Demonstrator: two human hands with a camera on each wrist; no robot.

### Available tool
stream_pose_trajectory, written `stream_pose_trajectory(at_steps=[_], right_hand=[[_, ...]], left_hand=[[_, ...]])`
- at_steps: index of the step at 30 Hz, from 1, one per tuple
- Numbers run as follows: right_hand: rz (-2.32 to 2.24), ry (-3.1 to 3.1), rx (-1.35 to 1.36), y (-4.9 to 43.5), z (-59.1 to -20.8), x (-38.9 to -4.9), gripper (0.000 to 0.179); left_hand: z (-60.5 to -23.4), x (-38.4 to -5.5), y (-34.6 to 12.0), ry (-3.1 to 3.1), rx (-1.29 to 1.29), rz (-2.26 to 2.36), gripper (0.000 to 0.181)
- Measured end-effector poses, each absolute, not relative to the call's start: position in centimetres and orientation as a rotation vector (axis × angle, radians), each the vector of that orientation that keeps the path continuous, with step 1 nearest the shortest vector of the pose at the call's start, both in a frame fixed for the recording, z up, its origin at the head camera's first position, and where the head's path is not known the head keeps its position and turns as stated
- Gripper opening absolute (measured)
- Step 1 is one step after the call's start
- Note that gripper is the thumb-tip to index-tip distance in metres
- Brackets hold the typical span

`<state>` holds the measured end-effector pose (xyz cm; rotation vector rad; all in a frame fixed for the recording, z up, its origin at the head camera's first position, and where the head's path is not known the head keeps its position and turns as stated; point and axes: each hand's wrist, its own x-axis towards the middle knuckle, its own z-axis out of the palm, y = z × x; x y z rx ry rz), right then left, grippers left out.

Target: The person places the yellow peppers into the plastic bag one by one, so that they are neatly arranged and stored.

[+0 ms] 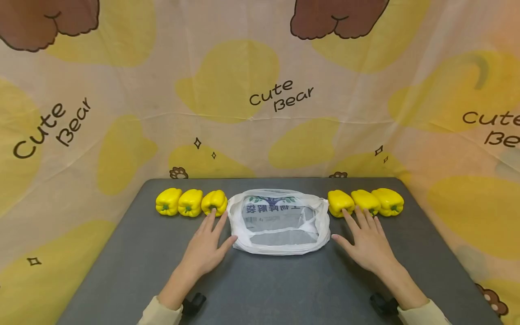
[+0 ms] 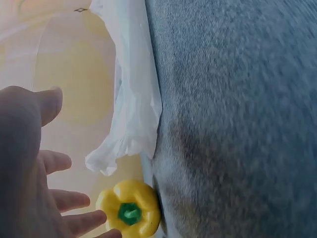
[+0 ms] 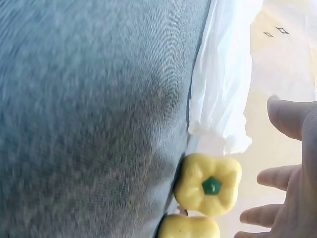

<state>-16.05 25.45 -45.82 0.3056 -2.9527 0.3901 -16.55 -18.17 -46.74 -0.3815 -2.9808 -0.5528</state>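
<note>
Left hand (image 1: 206,247) and right hand (image 1: 369,243) loose, fingers spread.
Crinkled white plastic bag (image 1: 280,248) sits between glossy, lobed peppers (image 1: 190,202) on a grey table (image 1: 280,289).

A bag (image 1: 280,249) lies on the table (image 1: 276,289) — three peppers (image 1: 190,202) left of it, three right.

Yellow bell peppers (image 1: 167,201): six. White plastic bag (image 1: 280,249): one. Hands (image 1: 206,247): two. Black wrist devices (image 1: 195,304): two. Sleeves (image 1: 161,312): two. Grey worktop (image 1: 280,293): one.
</note>
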Motion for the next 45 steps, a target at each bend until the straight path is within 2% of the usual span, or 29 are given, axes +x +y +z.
stream_pose_trajectory(at_steps=[12, 26, 45], right_hand=[[0.418, -2.93, 0.291, 27.0, -45.0, -16.5, 0.085], [0.441, -2.918, 0.271, 28.3, -43.6, -17.1, 0.083], [0.478, -2.899, 0.255, 30.6, -43.0, -18.8, 0.077]], left_hand=[[-47.4, -17.1, -17.1, -2.955, -0.284, -0.888, 0.068], [-49.2, -19.5, -16.5, -2.792, -0.272, -1.4, 0.063], [-49.6, -20.9, -15.9, -2.804, -0.202, -1.419, 0.057]])
